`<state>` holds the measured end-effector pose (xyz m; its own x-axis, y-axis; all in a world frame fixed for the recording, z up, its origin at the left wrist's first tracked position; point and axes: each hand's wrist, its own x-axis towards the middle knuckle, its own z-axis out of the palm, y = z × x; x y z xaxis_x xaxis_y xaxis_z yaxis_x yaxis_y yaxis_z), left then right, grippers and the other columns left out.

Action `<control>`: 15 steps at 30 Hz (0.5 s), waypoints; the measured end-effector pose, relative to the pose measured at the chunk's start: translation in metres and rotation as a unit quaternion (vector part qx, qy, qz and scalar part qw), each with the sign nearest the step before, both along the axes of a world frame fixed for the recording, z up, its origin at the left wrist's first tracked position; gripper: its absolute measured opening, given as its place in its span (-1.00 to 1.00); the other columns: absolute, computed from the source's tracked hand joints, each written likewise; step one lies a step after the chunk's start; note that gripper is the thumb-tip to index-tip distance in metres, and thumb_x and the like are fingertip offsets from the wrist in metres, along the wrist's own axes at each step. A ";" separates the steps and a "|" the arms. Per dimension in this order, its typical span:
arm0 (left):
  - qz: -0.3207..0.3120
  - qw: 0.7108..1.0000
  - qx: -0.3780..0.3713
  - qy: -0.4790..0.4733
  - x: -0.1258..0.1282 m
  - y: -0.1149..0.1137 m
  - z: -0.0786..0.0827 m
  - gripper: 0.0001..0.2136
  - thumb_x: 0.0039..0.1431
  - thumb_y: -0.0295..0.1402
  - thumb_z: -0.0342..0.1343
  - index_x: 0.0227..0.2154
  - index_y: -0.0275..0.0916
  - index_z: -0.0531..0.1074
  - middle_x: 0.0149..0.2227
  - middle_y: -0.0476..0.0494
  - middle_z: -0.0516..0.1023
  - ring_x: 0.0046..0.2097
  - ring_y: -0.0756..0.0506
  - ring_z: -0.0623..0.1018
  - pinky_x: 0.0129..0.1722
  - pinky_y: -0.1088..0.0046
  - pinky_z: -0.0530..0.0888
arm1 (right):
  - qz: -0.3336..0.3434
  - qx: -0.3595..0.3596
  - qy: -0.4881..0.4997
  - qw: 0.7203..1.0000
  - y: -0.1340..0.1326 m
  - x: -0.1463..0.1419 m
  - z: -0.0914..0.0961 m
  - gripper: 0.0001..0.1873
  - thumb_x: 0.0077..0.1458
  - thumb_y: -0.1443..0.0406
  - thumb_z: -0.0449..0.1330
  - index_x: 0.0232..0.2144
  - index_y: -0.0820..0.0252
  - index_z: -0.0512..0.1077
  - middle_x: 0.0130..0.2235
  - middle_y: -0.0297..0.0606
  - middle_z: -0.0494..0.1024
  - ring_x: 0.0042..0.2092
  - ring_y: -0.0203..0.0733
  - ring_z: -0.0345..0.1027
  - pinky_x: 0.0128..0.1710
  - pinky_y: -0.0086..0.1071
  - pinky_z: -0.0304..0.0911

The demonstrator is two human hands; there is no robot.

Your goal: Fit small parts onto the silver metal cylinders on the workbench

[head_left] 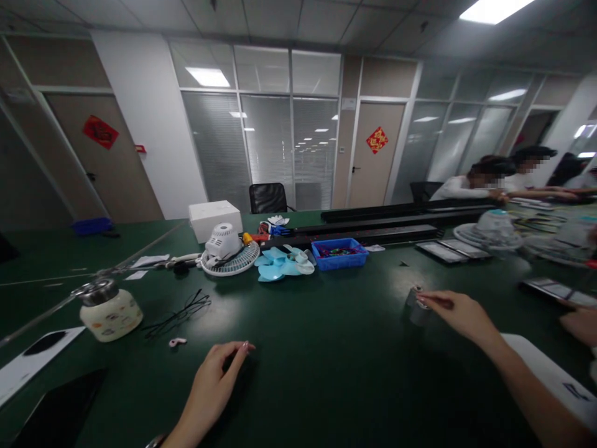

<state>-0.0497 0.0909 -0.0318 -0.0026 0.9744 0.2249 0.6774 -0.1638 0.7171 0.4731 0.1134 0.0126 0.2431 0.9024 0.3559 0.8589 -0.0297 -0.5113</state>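
My right hand (461,316) reaches in from the right, its fingertips pinched at the narrow top of a small grey metal cylinder (420,313) on the green table. A similar grey cylinder (412,296) stands just behind, partly hidden by the fingers. What the cylinders are is too small to tell. My left hand (215,374) is low over the table at the front, thumb and fingertips drawn together, with nothing visible in them. Nearest to it lie a pink-white earphone (178,342) and a pair of thin black glasses (180,312).
A patterned jar with a metal lid (112,311) stands left. Farther back are a white fan body (224,242), pale blue fan blades (282,264), a blue bin of small parts (339,254) and a white box (215,219). Another person's hand (581,323) is at the right edge.
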 end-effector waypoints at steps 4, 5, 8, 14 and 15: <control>-0.003 1.000 0.000 -0.001 -0.001 0.000 -0.001 -0.58 0.05 0.07 -0.05 -0.30 -0.10 0.56 -0.23 -0.13 0.58 -0.15 -0.21 0.50 -0.16 0.23 0.45 | -0.004 -0.013 0.008 1.000 -0.001 0.001 0.001 -0.66 -0.10 0.03 0.16 -0.36 0.02 0.60 -0.32 -0.24 0.62 -0.35 -0.03 0.50 -0.42 -0.29 0.34; -0.003 1.000 -0.001 -0.002 0.000 0.001 0.000 -0.58 0.05 0.07 -0.05 -0.30 -0.09 0.56 -0.23 -0.13 0.58 -0.15 -0.21 0.50 -0.15 0.23 0.45 | -0.011 -0.019 0.009 1.000 -0.002 0.001 0.002 -0.66 -0.11 0.03 0.16 -0.36 0.02 0.60 -0.32 -0.24 0.62 -0.34 -0.02 0.50 -0.41 -0.28 0.34; -0.005 1.000 0.005 0.002 0.001 0.001 0.002 -0.58 0.06 0.06 -0.06 -0.31 -0.10 0.56 -0.24 -0.13 0.58 -0.14 -0.21 0.50 -0.14 0.22 0.44 | -0.019 -0.042 0.011 0.999 -0.004 0.000 0.005 -0.67 -0.11 0.02 0.18 -0.37 0.01 0.60 -0.31 -0.24 0.62 -0.32 0.00 0.50 -0.39 -0.27 0.35; -0.003 1.000 0.010 0.020 0.002 0.000 0.003 -0.56 0.07 0.06 -0.07 -0.29 -0.11 0.56 -0.24 -0.14 0.59 -0.15 -0.20 0.51 -0.15 0.24 0.45 | -0.004 -0.058 0.014 0.998 -0.005 0.002 0.004 -0.67 -0.12 0.00 0.18 -0.36 -0.03 0.60 -0.31 -0.24 0.62 -0.34 -0.01 0.51 -0.44 -0.31 0.34; -0.004 1.000 0.011 0.021 0.001 0.000 0.002 -0.56 0.07 0.06 -0.07 -0.29 -0.11 0.56 -0.24 -0.14 0.59 -0.15 -0.20 0.51 -0.15 0.24 0.45 | -0.001 -0.058 0.012 0.998 -0.005 0.003 0.002 -0.67 -0.12 0.00 0.18 -0.36 -0.03 0.60 -0.33 -0.24 0.62 -0.37 -0.03 0.51 -0.47 -0.32 0.33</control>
<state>-0.0485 0.0914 -0.0297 0.0154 0.9691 0.2462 0.7057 -0.1850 0.6839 0.4758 0.1083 0.0145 0.2521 0.9365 0.2439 0.8468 -0.0915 -0.5240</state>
